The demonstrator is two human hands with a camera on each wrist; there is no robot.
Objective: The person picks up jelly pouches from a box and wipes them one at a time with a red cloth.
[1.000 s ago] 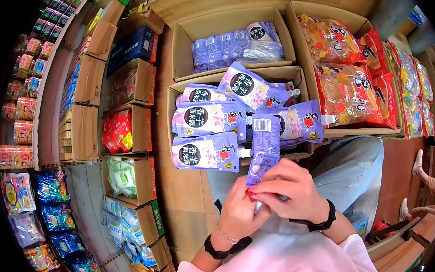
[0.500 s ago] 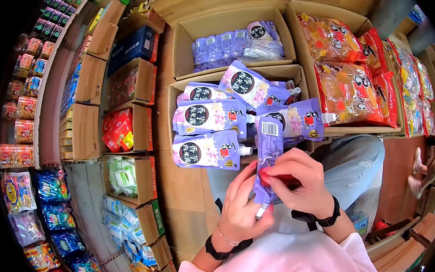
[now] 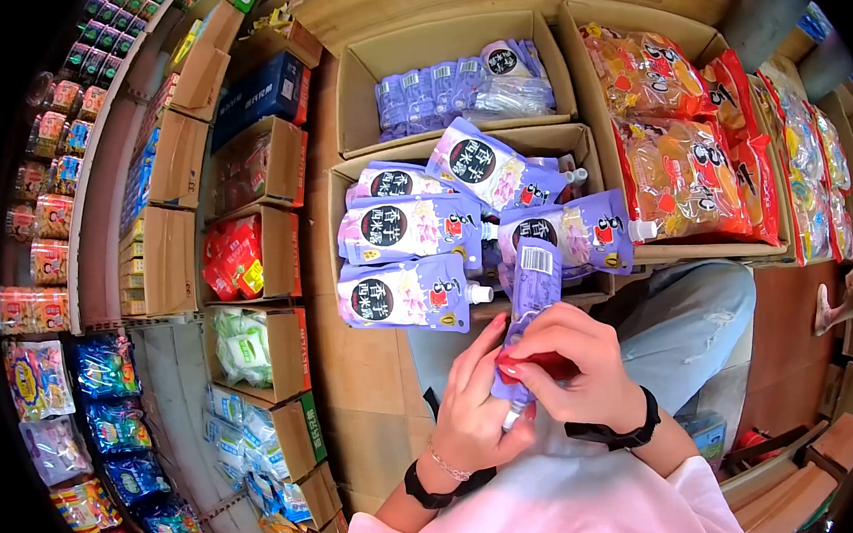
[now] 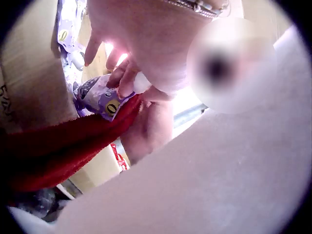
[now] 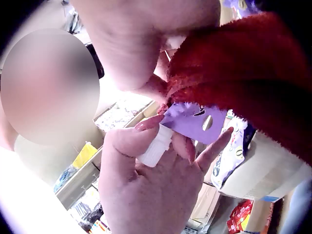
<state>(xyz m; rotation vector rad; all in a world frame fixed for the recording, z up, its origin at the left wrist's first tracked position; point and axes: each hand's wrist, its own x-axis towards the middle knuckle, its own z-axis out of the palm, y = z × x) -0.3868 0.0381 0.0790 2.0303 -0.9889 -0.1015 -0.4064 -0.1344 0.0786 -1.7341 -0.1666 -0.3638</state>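
Right hand [image 3: 584,366] slid slightly spoutward — fingers pinching a red cloth [image 5: 234,63] against the pouch [image 3: 535,284], held over the near edge of the box [image 3: 567,142]. Left hand [image 3: 473,415] grips the spout [image 5: 157,146]; best kept firm, strokes light.

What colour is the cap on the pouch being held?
White; the cap shows best in the right wrist view.
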